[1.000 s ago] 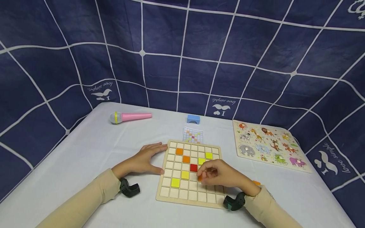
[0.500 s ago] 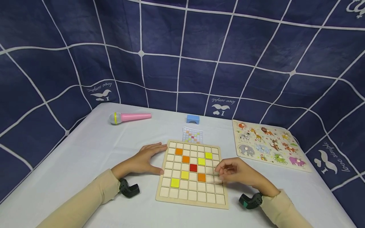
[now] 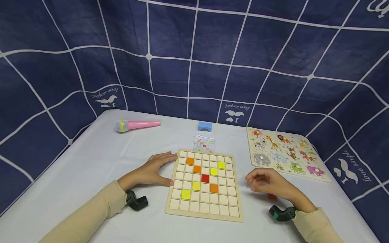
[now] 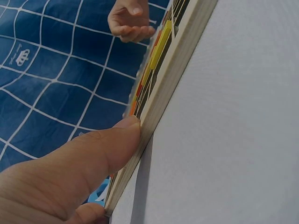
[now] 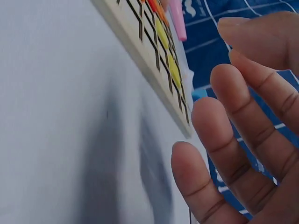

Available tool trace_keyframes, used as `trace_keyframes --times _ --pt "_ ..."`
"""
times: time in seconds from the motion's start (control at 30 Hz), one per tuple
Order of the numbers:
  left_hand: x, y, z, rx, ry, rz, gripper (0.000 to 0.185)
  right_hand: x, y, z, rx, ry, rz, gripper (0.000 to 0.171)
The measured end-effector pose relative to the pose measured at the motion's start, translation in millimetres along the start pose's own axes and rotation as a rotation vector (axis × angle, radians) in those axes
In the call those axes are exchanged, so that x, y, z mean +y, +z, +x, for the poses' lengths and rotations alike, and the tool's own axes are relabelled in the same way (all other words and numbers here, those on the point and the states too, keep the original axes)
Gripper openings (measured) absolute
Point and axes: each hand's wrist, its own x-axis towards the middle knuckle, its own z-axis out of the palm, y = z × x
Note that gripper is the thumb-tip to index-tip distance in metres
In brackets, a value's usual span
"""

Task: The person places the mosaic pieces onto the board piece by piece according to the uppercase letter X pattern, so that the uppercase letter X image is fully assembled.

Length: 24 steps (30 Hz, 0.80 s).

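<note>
Drawn back off the wooden board (image 3: 204,185), the empty, loosely curled right hand (image 3: 267,184) hovers at its three o'clock over a light, stiff orange tile (image 3: 271,196), best pinched by its edges, while the flat left hand (image 3: 150,171) steadies the board's nine o'clock edge.

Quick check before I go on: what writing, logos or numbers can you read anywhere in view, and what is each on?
"I love simple", printed upside down with a white bird logo: on the blue backdrop cloth, repeated at back centre and at right.
Partial white emblem at the cloth's top right corner: cut off, unreadable.
Pattern card, grid board, animal puzzle, pink microphone: no legible text.
</note>
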Motion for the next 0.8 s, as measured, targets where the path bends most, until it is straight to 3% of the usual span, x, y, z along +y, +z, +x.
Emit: trace_keyframes --times 0.2,0.6,0.8 --pt "-1.4 -0.4 1.0 0.004 0.006 0.006 0.101 7 -18 -15 -0.004 0.026 -0.067 0.025" --pt "0.5 -0.8 0.6 0.004 0.012 0.000 0.101 23 -49 -41 -0.049 0.151 -0.007 0.033" --pt "-1.4 0.0 1.0 0.000 0.005 -0.001 0.101 31 -58 -50 -0.125 0.141 -0.002 0.032"
